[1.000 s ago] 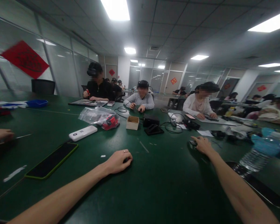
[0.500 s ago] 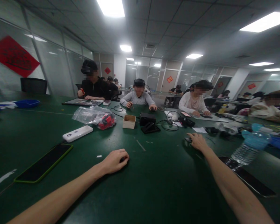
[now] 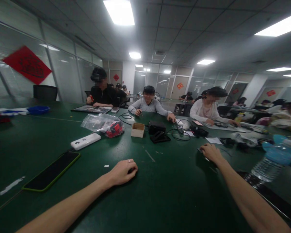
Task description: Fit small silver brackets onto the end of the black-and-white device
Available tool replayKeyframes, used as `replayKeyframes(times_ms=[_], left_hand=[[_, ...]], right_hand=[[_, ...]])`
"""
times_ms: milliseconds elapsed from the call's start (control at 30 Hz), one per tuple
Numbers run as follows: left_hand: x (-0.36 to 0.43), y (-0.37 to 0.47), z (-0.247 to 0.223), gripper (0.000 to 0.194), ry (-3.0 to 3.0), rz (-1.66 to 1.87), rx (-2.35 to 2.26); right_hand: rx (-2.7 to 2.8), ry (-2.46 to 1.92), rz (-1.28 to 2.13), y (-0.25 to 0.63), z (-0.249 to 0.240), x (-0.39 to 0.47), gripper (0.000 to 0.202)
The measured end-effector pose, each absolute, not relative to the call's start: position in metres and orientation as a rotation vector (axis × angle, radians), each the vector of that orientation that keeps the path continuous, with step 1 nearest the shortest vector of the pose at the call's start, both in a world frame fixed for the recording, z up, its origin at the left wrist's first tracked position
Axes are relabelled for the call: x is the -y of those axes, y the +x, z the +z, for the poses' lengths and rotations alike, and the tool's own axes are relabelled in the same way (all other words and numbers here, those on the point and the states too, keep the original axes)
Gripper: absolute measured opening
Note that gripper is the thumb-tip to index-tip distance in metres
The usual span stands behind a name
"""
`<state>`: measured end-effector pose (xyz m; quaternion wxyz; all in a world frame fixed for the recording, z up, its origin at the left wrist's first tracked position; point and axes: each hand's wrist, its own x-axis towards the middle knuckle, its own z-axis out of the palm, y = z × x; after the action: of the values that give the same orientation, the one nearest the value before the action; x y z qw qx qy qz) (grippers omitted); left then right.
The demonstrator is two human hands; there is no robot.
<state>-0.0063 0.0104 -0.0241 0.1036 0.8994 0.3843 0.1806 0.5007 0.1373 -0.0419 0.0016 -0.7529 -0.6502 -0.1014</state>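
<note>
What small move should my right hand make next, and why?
Perhaps curl your right hand gently around the small, flat grey object at its fingertips: they seem to touch it, though a firm grip isn't visible. Your left hand rests curled on the green tabletop, well away from it.

no legible text, blurred characters on red diamond sign (image 3: 27,65), tiny marks on white device (image 3: 85,141)

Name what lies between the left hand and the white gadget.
In the head view, a small white scrap lies there, nearer the left hand.
</note>
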Motion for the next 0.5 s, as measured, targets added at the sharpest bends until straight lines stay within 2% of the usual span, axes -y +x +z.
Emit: replayKeyframes(times_ms=[200, 500], left_hand=[[-0.009, -0.006, -0.023, 0.017, 2.639, 0.539, -1.132], [-0.011, -0.007, -0.026, 0.017, 2.662, 0.554, -1.116]], right_hand=[[2.007, -2.369, -0.317, 0.500, -0.039, -0.147, 0.026], [1.983, -2.386, -0.265, 0.494, -0.044, -0.169, 0.028]])
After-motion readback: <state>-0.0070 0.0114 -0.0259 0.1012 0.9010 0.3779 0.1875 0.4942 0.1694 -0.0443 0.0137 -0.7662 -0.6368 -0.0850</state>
